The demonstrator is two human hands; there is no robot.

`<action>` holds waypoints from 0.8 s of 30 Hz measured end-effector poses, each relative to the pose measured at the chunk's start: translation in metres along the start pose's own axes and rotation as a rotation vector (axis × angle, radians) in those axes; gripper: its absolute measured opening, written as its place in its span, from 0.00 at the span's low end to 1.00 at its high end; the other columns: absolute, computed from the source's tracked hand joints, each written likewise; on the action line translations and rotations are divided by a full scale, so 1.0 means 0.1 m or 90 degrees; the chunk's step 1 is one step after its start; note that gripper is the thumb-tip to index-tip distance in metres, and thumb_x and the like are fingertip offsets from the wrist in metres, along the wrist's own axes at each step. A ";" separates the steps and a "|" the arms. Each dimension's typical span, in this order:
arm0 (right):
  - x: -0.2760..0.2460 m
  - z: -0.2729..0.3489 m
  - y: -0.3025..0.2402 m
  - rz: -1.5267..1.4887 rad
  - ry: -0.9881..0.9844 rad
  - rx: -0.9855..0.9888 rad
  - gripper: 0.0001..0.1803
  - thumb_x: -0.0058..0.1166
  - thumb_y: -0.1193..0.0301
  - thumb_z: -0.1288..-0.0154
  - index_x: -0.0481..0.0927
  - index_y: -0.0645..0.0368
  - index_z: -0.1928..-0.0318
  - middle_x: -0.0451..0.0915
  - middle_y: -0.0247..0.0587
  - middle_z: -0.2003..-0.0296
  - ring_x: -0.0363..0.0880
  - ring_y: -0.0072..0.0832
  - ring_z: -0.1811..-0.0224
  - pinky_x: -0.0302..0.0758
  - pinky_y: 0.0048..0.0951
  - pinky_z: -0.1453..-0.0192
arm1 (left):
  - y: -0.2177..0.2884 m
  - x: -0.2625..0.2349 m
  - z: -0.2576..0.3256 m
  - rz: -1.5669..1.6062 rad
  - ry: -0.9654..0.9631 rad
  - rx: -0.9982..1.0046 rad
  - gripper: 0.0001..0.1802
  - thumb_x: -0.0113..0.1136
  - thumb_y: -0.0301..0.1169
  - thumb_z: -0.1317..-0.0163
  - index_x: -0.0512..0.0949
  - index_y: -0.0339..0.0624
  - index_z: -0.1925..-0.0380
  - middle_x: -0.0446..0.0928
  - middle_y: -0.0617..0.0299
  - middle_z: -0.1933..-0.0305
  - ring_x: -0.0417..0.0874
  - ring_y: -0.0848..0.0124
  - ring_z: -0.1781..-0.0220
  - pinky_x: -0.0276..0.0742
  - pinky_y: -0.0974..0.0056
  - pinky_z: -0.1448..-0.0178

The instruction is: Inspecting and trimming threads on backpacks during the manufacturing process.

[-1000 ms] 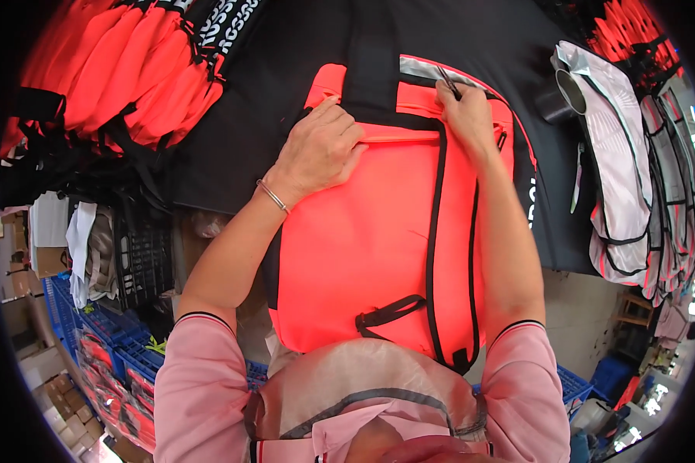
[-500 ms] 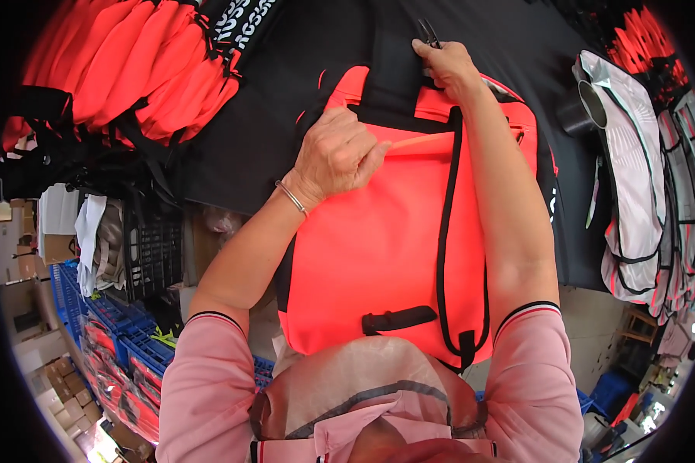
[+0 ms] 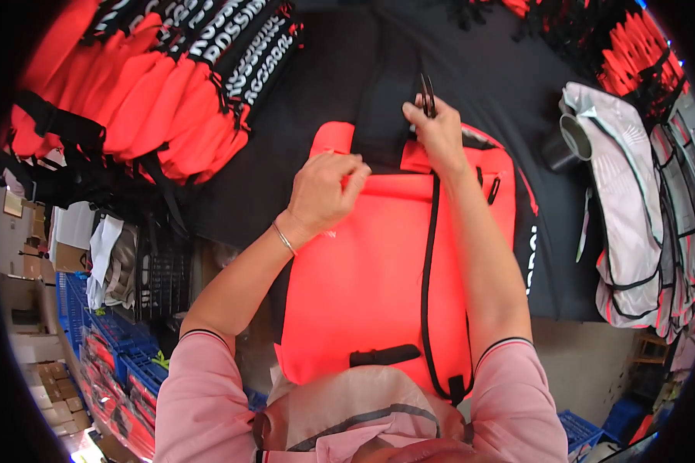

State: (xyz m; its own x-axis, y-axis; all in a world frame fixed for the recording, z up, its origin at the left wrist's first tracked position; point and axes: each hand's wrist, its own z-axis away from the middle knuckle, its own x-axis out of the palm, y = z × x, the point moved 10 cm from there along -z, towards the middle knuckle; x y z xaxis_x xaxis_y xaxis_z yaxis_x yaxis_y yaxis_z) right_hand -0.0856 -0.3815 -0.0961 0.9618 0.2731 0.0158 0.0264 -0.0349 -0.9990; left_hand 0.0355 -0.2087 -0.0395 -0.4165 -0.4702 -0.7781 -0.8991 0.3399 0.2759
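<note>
A bright orange-red bag [image 3: 363, 278] with black straps lies flat on a black table [image 3: 479, 85] in front of me. My left hand [image 3: 324, 191] pinches the fabric near the bag's upper edge. My right hand [image 3: 438, 133] holds small black scissors [image 3: 427, 94], blades pointing away from me, at the bag's top rim beside a black strap [image 3: 427, 255]. A short black strap [image 3: 384, 356] crosses the bag's lower part.
A pile of red and black bags [image 3: 155, 100] fills the table's left. Grey-white bags [image 3: 633, 224] lie stacked at the right, next to a dark cup [image 3: 565, 143]. More red bags [image 3: 633, 69] sit far right. Blue crates [image 3: 108, 339] stand on the floor at left.
My right hand with the scissors has moved up to the bag's top rim. My left hand shifted from lying flat on the bag to pinching the fabric near the top.
</note>
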 end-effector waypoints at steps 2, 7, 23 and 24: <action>-0.01 0.16 -0.24 0.008 -0.003 -0.061 0.11 0.63 0.67 0.40 0.76 0.60 0.69 0.70 0.25 0.79 0.65 0.13 0.76 0.63 0.20 0.71 | -0.50 -0.06 -0.12 0.304 0.084 -0.267 0.16 0.60 0.38 0.35 0.80 0.36 0.55 0.82 0.51 0.60 0.84 0.63 0.68 0.80 0.60 0.55; 0.16 0.70 -0.74 0.018 -0.079 -0.210 0.07 0.61 0.76 0.38 0.74 0.61 0.66 0.65 0.23 0.79 0.61 0.12 0.76 0.60 0.20 0.72 | -0.97 -0.02 -0.90 0.612 0.108 -0.505 0.30 0.53 0.55 0.32 0.82 0.33 0.61 0.78 0.63 0.72 0.76 0.76 0.74 0.70 0.68 0.71; -0.87 1.88 -1.87 0.016 0.136 -0.305 0.06 0.63 0.75 0.36 0.80 0.64 0.63 0.74 0.22 0.72 0.66 0.09 0.71 0.65 0.15 0.66 | 1.35 -0.31 -0.38 0.876 -0.307 -0.180 0.23 0.59 0.24 0.38 0.71 0.31 0.42 0.77 0.64 0.50 0.76 0.78 0.49 0.74 0.69 0.43; -0.81 1.92 -1.81 0.004 0.074 -0.259 0.05 0.63 0.74 0.36 0.81 0.63 0.65 0.74 0.23 0.74 0.66 0.10 0.72 0.65 0.15 0.66 | 1.34 -0.27 -0.22 0.822 -0.333 -0.229 0.24 0.61 0.26 0.39 0.72 0.30 0.42 0.77 0.64 0.50 0.76 0.78 0.49 0.74 0.68 0.42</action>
State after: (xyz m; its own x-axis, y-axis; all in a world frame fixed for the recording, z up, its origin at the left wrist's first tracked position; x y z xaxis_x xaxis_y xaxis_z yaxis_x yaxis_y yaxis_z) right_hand -0.2203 -0.2122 0.0754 0.9860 0.1623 0.0380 0.1037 -0.4190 -0.9021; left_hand -0.0770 -0.1684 0.0315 -0.9259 0.3767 0.0290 0.0443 0.0320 0.9985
